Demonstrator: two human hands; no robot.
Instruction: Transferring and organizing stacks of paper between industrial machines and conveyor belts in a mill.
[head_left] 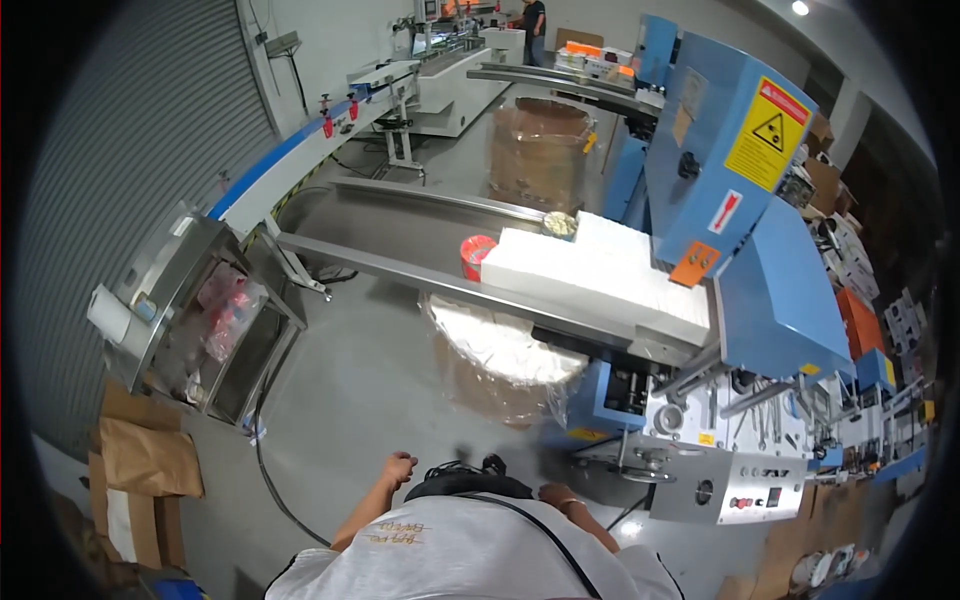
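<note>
plainly, both my hands hung low at my own front, holding nothing. my left hand (399,468) was curled loosely, fingers folded in toward the palm, out past the edge of my pale shirt (470,555). my right hand (553,493) sat just beside the dark strap at my chest, only its knuckles showing, so i could not tell how far it was closed.

nearest to them was the bagged drum of white scraps (503,362), standing on the grey floor ahead of me and a little to the right, under the long steel conveyor (420,277). my right hand was the nearer one to it, though still apart from it; my left was well off to the side.

above, on that conveyor, lay the white stack of tissue (598,277), its long axis running along the belt, up from the left toward the blue machine (745,190) on the right. a red-and-white cup (475,257) stood touching the stack's left end. a steel cart (190,320) stood well apart on my left.
</note>
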